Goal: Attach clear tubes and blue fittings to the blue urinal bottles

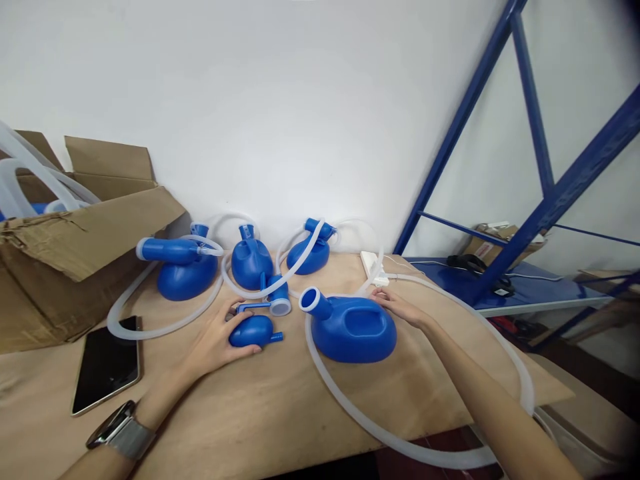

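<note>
Left side first: the left hand (223, 337) is gripping a small blue bulb (251, 331), thumb along the near side, fingers over the far side. The bulb is lying left of a large blue jug (354, 337), with a strip of bare wooden tabletop (240, 413) showing between them. Both long axes are running roughly left to right. The bulb's short spout is pointing toward the jug — the jug's pale-rimmed mouth is leaning up and left, back toward the bulb.

The right hand (397, 307) is resting by the jug's far right end, fingers loose and holding nothing; cannot tell whether they are touching the shell. It is nearer the jug, the left hand nearer the bulb.

Just beyond the bulb, a blue cup (280, 300) is lying tipped over. A pale hose (450, 459) is looping past the table's front edge.

Behind, three more blue jugs (253, 270) are standing near a white wall (300, 100). A dark-screened tablet (107, 367) is lying flat at left, below an open cardboard box (90, 227); a blue metal rack (469, 100) is standing at right.
</note>
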A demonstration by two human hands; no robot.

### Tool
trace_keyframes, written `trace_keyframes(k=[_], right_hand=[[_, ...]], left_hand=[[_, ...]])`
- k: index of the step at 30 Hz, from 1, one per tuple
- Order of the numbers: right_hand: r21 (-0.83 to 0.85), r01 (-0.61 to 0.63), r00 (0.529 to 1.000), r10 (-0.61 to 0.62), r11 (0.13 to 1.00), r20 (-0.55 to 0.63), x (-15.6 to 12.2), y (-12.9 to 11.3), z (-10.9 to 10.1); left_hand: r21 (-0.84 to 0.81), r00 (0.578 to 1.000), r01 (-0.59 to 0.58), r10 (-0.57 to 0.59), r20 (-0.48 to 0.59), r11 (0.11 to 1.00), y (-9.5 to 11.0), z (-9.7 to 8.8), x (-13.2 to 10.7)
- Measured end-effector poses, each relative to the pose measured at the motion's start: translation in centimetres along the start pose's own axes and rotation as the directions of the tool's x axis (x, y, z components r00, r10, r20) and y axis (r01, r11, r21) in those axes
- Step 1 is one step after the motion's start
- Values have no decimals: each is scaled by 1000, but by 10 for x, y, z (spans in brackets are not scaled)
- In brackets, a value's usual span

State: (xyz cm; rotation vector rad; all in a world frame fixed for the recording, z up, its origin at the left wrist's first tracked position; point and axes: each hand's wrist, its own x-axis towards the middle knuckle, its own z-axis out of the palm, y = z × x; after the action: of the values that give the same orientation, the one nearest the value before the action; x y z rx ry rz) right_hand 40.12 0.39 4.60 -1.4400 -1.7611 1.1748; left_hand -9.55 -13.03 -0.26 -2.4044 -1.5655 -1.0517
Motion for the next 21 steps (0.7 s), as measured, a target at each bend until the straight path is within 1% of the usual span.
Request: trace_keyframes(k=[2, 5, 8, 10, 13, 17, 19, 21], right_hand=[[69, -6, 999, 9, 998, -50, 1, 0, 6], [113, -6, 992, 21, 994, -124, 6, 3, 11], [152, -5, 981, 34, 988, -191, 10, 4, 11], [186, 0, 964, 49, 983, -263, 12, 1, 7], [253, 12, 925, 85, 967, -370, 10, -8, -4], [348, 26, 893, 134, 937, -429, 6, -27, -18], [415, 70, 883, 136, 907, -448, 5, -38, -19], [494, 143, 876, 123, 858, -467, 4, -48, -16]], left_hand=[[-6, 1000, 21, -21, -10, 1000, 2, 0, 1], [-12, 999, 40, -40, -5, 999, 4, -2, 2], [-11, 999, 52, -52, 7, 999, 4, -3, 2], [-6, 997, 74, -74, 3, 997, 3, -2, 1], [-8, 995, 103, -103, 3, 995, 3, 0, 1], [-5, 993, 118, -118, 32, 993, 5, -2, 1], [4, 992, 121, -121, 42, 993, 6, -3, 2], [12, 992, 121, -122, 39, 993, 7, -4, 2]])
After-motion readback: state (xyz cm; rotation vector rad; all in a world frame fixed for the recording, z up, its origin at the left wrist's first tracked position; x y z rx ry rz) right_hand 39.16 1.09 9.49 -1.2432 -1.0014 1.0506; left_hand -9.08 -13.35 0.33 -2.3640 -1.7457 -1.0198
